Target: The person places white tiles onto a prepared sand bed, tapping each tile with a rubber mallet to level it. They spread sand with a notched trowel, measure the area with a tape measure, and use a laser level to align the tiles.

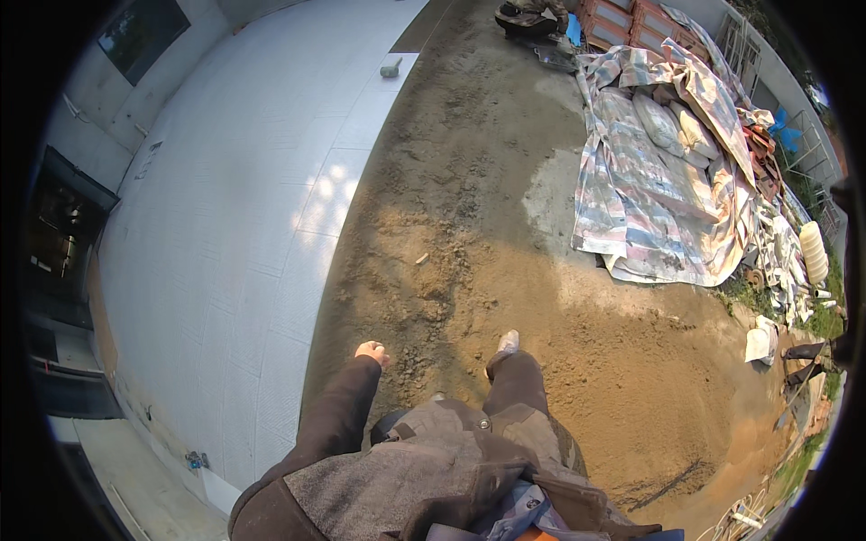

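My left hand (pixel 372 353) hangs low at the end of a dark brown sleeve, above the edge where the pale boards meet the soil. Its fingers are curled in, and nothing shows between them. Below and beside it lies loose, lumpy brown soil (pixel 433 279). My right hand does not show; the folds of my jacket (pixel 406 469) fill the lower middle. A mud-caked shoe (pixel 508 343) of mine is set forward on the soil.
Pale boards (pixel 225 225) cover a wide strip on the left, with a small grey tool (pixel 391 68) on them. A striped tarpaulin (pixel 658 216) drapes sacks (pixel 658 122) at the right. A crouching person (pixel 532 16) is at the top; another person's legs (pixel 803 361) stand far right.
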A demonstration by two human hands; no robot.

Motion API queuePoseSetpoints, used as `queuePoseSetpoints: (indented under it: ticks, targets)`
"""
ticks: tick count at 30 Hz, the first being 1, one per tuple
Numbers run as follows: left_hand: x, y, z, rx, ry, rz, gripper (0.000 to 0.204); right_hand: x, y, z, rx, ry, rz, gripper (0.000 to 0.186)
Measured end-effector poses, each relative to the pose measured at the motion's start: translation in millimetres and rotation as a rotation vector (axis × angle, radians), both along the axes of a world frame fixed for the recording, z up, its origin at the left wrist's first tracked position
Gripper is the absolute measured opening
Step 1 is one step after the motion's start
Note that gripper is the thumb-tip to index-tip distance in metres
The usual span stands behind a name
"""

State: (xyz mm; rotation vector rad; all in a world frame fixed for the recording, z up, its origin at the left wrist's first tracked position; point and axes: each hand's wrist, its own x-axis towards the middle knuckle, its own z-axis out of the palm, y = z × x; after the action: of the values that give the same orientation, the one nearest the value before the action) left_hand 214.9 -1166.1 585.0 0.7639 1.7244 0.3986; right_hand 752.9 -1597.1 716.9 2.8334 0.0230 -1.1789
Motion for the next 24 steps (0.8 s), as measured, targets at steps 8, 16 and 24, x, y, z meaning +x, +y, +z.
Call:
queuePoseSetpoints:
  ticks: [8, 16, 24]
  targets:
    - [208.0, 207.8, 1.4, 0.124, -0.180, -0.110, 0.041, 199.9, 245.5, -111.2, -0.025, -0.038, 0.132, 0.054]
    - [237.3, 201.7, -58.3, -0.606, 0.413, -0.690, 0.042, 418.3, 743.0, -121.6, 0.668, -0.065, 0.351, 0.046]
    - [368.0, 570.9, -107.7, -0.303, 0.489, -0.731, 0.035, 506.2, 1011.9, -137.1, 0.542, 0.081, 0.127, 0.043]
